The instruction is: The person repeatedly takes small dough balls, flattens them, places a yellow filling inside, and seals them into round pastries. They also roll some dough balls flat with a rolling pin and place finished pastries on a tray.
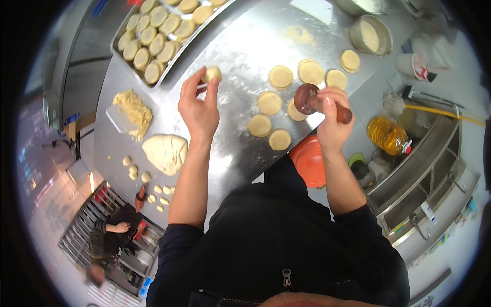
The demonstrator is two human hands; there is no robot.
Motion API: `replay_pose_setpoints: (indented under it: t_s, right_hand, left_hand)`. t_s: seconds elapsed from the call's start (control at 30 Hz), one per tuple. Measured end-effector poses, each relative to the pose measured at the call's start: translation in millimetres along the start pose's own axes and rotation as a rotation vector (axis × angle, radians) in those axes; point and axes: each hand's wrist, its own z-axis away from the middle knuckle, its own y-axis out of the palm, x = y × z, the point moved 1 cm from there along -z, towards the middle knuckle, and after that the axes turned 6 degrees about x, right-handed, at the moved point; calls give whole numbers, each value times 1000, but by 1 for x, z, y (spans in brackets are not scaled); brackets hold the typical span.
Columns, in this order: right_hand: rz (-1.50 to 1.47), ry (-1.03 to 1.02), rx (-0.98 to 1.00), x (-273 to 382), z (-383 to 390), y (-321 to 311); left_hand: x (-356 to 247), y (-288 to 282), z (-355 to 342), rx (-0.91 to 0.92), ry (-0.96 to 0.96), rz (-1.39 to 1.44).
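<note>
My left hand [200, 105] holds a small round piece of dough [212, 73] between thumb and fingers, raised over the floury steel worktop [220, 153]. My right hand [333, 112] grips a wooden tool [307, 97] with a round dark-brown head, over several flat dough discs [269, 102] on the right half of the worktop. A steel tray [163, 77] of several pale discs stands at the back left. On the left lie crumbly yellow filling [135, 110] with a clear scraper [115, 117], a large dough lump [163, 153], several small dough pieces [146, 177] and another wooden roller [140, 199].
Steel bowls [369, 38] and a white tub [411, 66] stand at the back right. An orange basin [309, 158] is under the worktop edge. An oil jug [388, 135] stands by steel sinks [424, 189] on the right. Another person [105, 240] is at the lower left.
</note>
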Motion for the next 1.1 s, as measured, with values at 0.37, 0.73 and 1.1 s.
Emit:
replay_pose_setpoints:
  t_s: [0.37, 0.73, 1.1]
  right_hand:
    - [-441, 2, 640, 3, 19, 166]
    - [-404, 82, 532, -83, 59, 223]
    - [-629, 169, 437, -32, 37, 213]
  left_hand:
    - [89, -39, 97, -23, 62, -189]
    - [119, -175, 242, 2, -213, -2]
    - [160, -226, 285, -120, -455, 314]
